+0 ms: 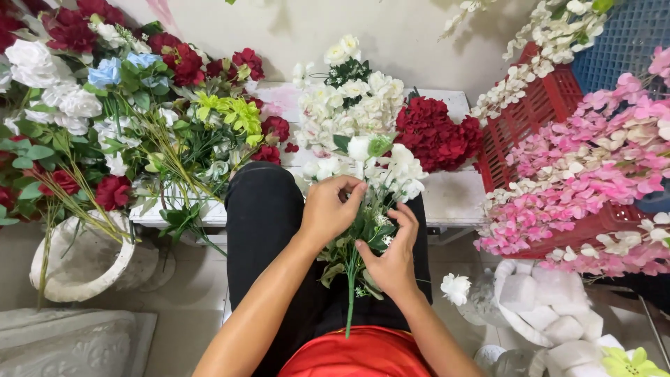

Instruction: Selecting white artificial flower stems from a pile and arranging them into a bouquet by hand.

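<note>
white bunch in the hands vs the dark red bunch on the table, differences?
Colour: the white bunch has white blooms with green leaves showing; the dark red bunch is a solid mass of red blooms.
Support: the white bunch is gripped over the lap by the left hand and right hand; the dark red bunch lies on the white table, untouched.
Both are flower bunches.

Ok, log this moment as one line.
left hand: grips white bouquet near blooms | right hand: holds its stems | over lap | red flowers on white table
</note>
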